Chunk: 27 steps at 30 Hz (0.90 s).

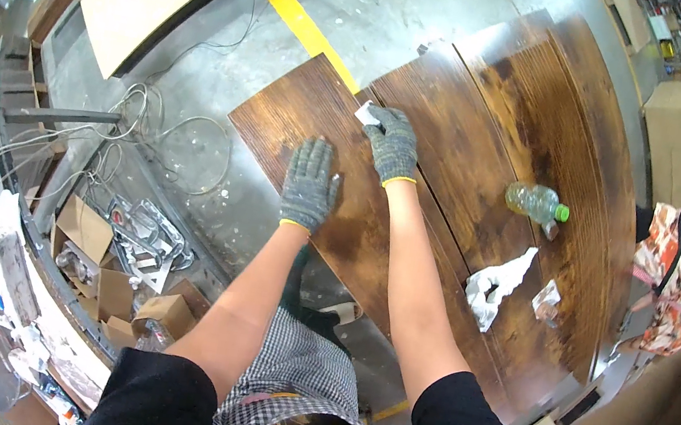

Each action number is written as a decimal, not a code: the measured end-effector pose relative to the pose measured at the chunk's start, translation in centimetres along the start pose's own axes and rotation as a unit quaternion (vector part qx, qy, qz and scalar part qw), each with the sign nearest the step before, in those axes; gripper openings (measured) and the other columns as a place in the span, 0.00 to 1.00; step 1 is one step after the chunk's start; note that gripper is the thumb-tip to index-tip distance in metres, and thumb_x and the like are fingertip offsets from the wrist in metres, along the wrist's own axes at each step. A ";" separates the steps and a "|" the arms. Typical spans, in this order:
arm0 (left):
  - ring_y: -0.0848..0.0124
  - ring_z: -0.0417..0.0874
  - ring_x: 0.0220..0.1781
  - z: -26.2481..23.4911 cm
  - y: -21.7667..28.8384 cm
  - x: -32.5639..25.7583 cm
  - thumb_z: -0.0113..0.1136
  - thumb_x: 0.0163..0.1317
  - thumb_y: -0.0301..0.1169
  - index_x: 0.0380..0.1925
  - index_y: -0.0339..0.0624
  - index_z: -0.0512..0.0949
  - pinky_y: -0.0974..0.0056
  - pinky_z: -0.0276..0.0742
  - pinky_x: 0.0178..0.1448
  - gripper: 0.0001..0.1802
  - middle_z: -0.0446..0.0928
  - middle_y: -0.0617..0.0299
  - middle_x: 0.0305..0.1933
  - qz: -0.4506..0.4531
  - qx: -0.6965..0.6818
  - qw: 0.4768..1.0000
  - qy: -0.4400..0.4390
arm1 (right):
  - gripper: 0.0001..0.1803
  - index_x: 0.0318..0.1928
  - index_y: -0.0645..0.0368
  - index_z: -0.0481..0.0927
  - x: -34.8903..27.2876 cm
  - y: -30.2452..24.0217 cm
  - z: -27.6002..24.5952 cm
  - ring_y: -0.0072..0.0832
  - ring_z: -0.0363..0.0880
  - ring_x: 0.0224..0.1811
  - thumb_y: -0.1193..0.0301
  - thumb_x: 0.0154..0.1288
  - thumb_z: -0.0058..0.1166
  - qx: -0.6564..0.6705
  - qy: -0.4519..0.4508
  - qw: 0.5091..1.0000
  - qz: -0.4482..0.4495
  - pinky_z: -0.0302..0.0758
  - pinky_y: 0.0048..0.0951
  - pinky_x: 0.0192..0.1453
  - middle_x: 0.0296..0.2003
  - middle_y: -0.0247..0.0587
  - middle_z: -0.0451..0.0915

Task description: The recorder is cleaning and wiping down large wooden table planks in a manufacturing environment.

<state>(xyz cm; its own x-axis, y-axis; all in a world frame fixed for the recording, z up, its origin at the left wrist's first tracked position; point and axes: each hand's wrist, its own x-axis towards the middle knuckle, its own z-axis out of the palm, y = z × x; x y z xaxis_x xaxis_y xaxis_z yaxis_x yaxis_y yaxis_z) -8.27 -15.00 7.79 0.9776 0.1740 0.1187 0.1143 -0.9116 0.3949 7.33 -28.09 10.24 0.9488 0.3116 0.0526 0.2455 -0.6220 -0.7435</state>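
Both of my hands wear grey knit gloves with yellow cuffs. My left hand (pixel 310 185) lies flat, fingers stretched out, on the nearest dark brown wooden board (pixel 345 240). Further right and a little farther off, my right hand (pixel 391 145) is closed on a small white cloth (pixel 366 113), pressed to the wood near the seam between two boards. Part of the cloth is hidden under the fingers. To the right on the boards lies a clear plastic bottle (pixel 532 200) with a green cap. Nearer me is a crumpled white rag (pixel 497 285), with a small crumpled wad (pixel 547 299) beside it.
Left of the boards, cables (pixel 136 115) loop over a metal frame and the grey floor. Cardboard boxes (pixel 111 293) and metal parts (pixel 147 236) sit at the lower left. A pale panel (pixel 136 7) stands at upper left. A large carton (pixel 676 143) is at far right.
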 end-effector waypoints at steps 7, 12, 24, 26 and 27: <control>0.50 0.57 0.80 -0.3 0.8 0.8 0.52 0.70 0.44 0.71 0.35 0.65 0.45 0.48 0.83 0.34 0.59 0.47 0.78 -0.022 -0.037 0.997 -0.056 | 0.20 0.54 0.53 0.85 11.2 -4.5 5.1 0.46 0.79 0.55 0.75 0.59 0.63 0.027 -0.082 0.996 0.032 0.75 0.39 0.63 0.51 0.50 0.81; 0.52 0.57 0.81 0.0 0.6 0.6 0.53 0.70 0.45 0.73 0.37 0.63 0.46 0.48 0.84 0.36 0.57 0.49 0.79 -0.031 -0.044 0.996 -0.066 | 0.18 0.52 0.54 0.86 14.3 -5.4 6.9 0.47 0.80 0.52 0.72 0.60 0.65 -0.058 -0.017 0.998 -0.021 0.77 0.40 0.58 0.49 0.54 0.79; 0.53 0.51 0.83 4.5 -0.2 -4.2 0.37 0.75 0.45 0.77 0.45 0.56 0.50 0.42 0.85 0.34 0.52 0.53 0.82 -0.137 -0.116 0.945 -0.273 | 0.18 0.52 0.56 0.78 0.8 -16.2 18.3 0.47 0.79 0.49 0.67 0.62 0.58 -0.081 -0.188 0.954 -0.221 0.78 0.45 0.51 0.47 0.50 0.78; 0.55 0.52 0.83 6.8 1.3 -5.3 0.37 0.75 0.45 0.77 0.47 0.56 0.52 0.42 0.85 0.33 0.52 0.54 0.82 -0.153 -0.168 0.940 -0.255 | 0.17 0.52 0.53 0.80 0.7 -16.2 18.8 0.46 0.79 0.51 0.66 0.62 0.57 -0.086 -0.246 0.952 -0.161 0.78 0.45 0.51 0.48 0.49 0.78; 0.56 0.53 0.83 7.2 1.0 -5.8 0.37 0.75 0.45 0.77 0.48 0.56 0.53 0.42 0.85 0.33 0.52 0.54 0.82 -0.180 -0.187 0.936 -0.239 | 0.17 0.52 0.50 0.81 0.6 -17.1 19.2 0.45 0.79 0.53 0.65 0.63 0.56 -0.069 -0.306 0.942 -0.115 0.78 0.46 0.51 0.49 0.48 0.78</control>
<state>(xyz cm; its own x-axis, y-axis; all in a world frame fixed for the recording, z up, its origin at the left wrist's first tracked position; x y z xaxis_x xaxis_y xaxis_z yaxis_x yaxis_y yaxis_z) -12.55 -19.60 0.92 0.8650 0.1770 -0.4695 0.4692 -0.6167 0.6321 -0.09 -3.45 10.13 0.5842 0.7801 -0.2240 0.4949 -0.5611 -0.6635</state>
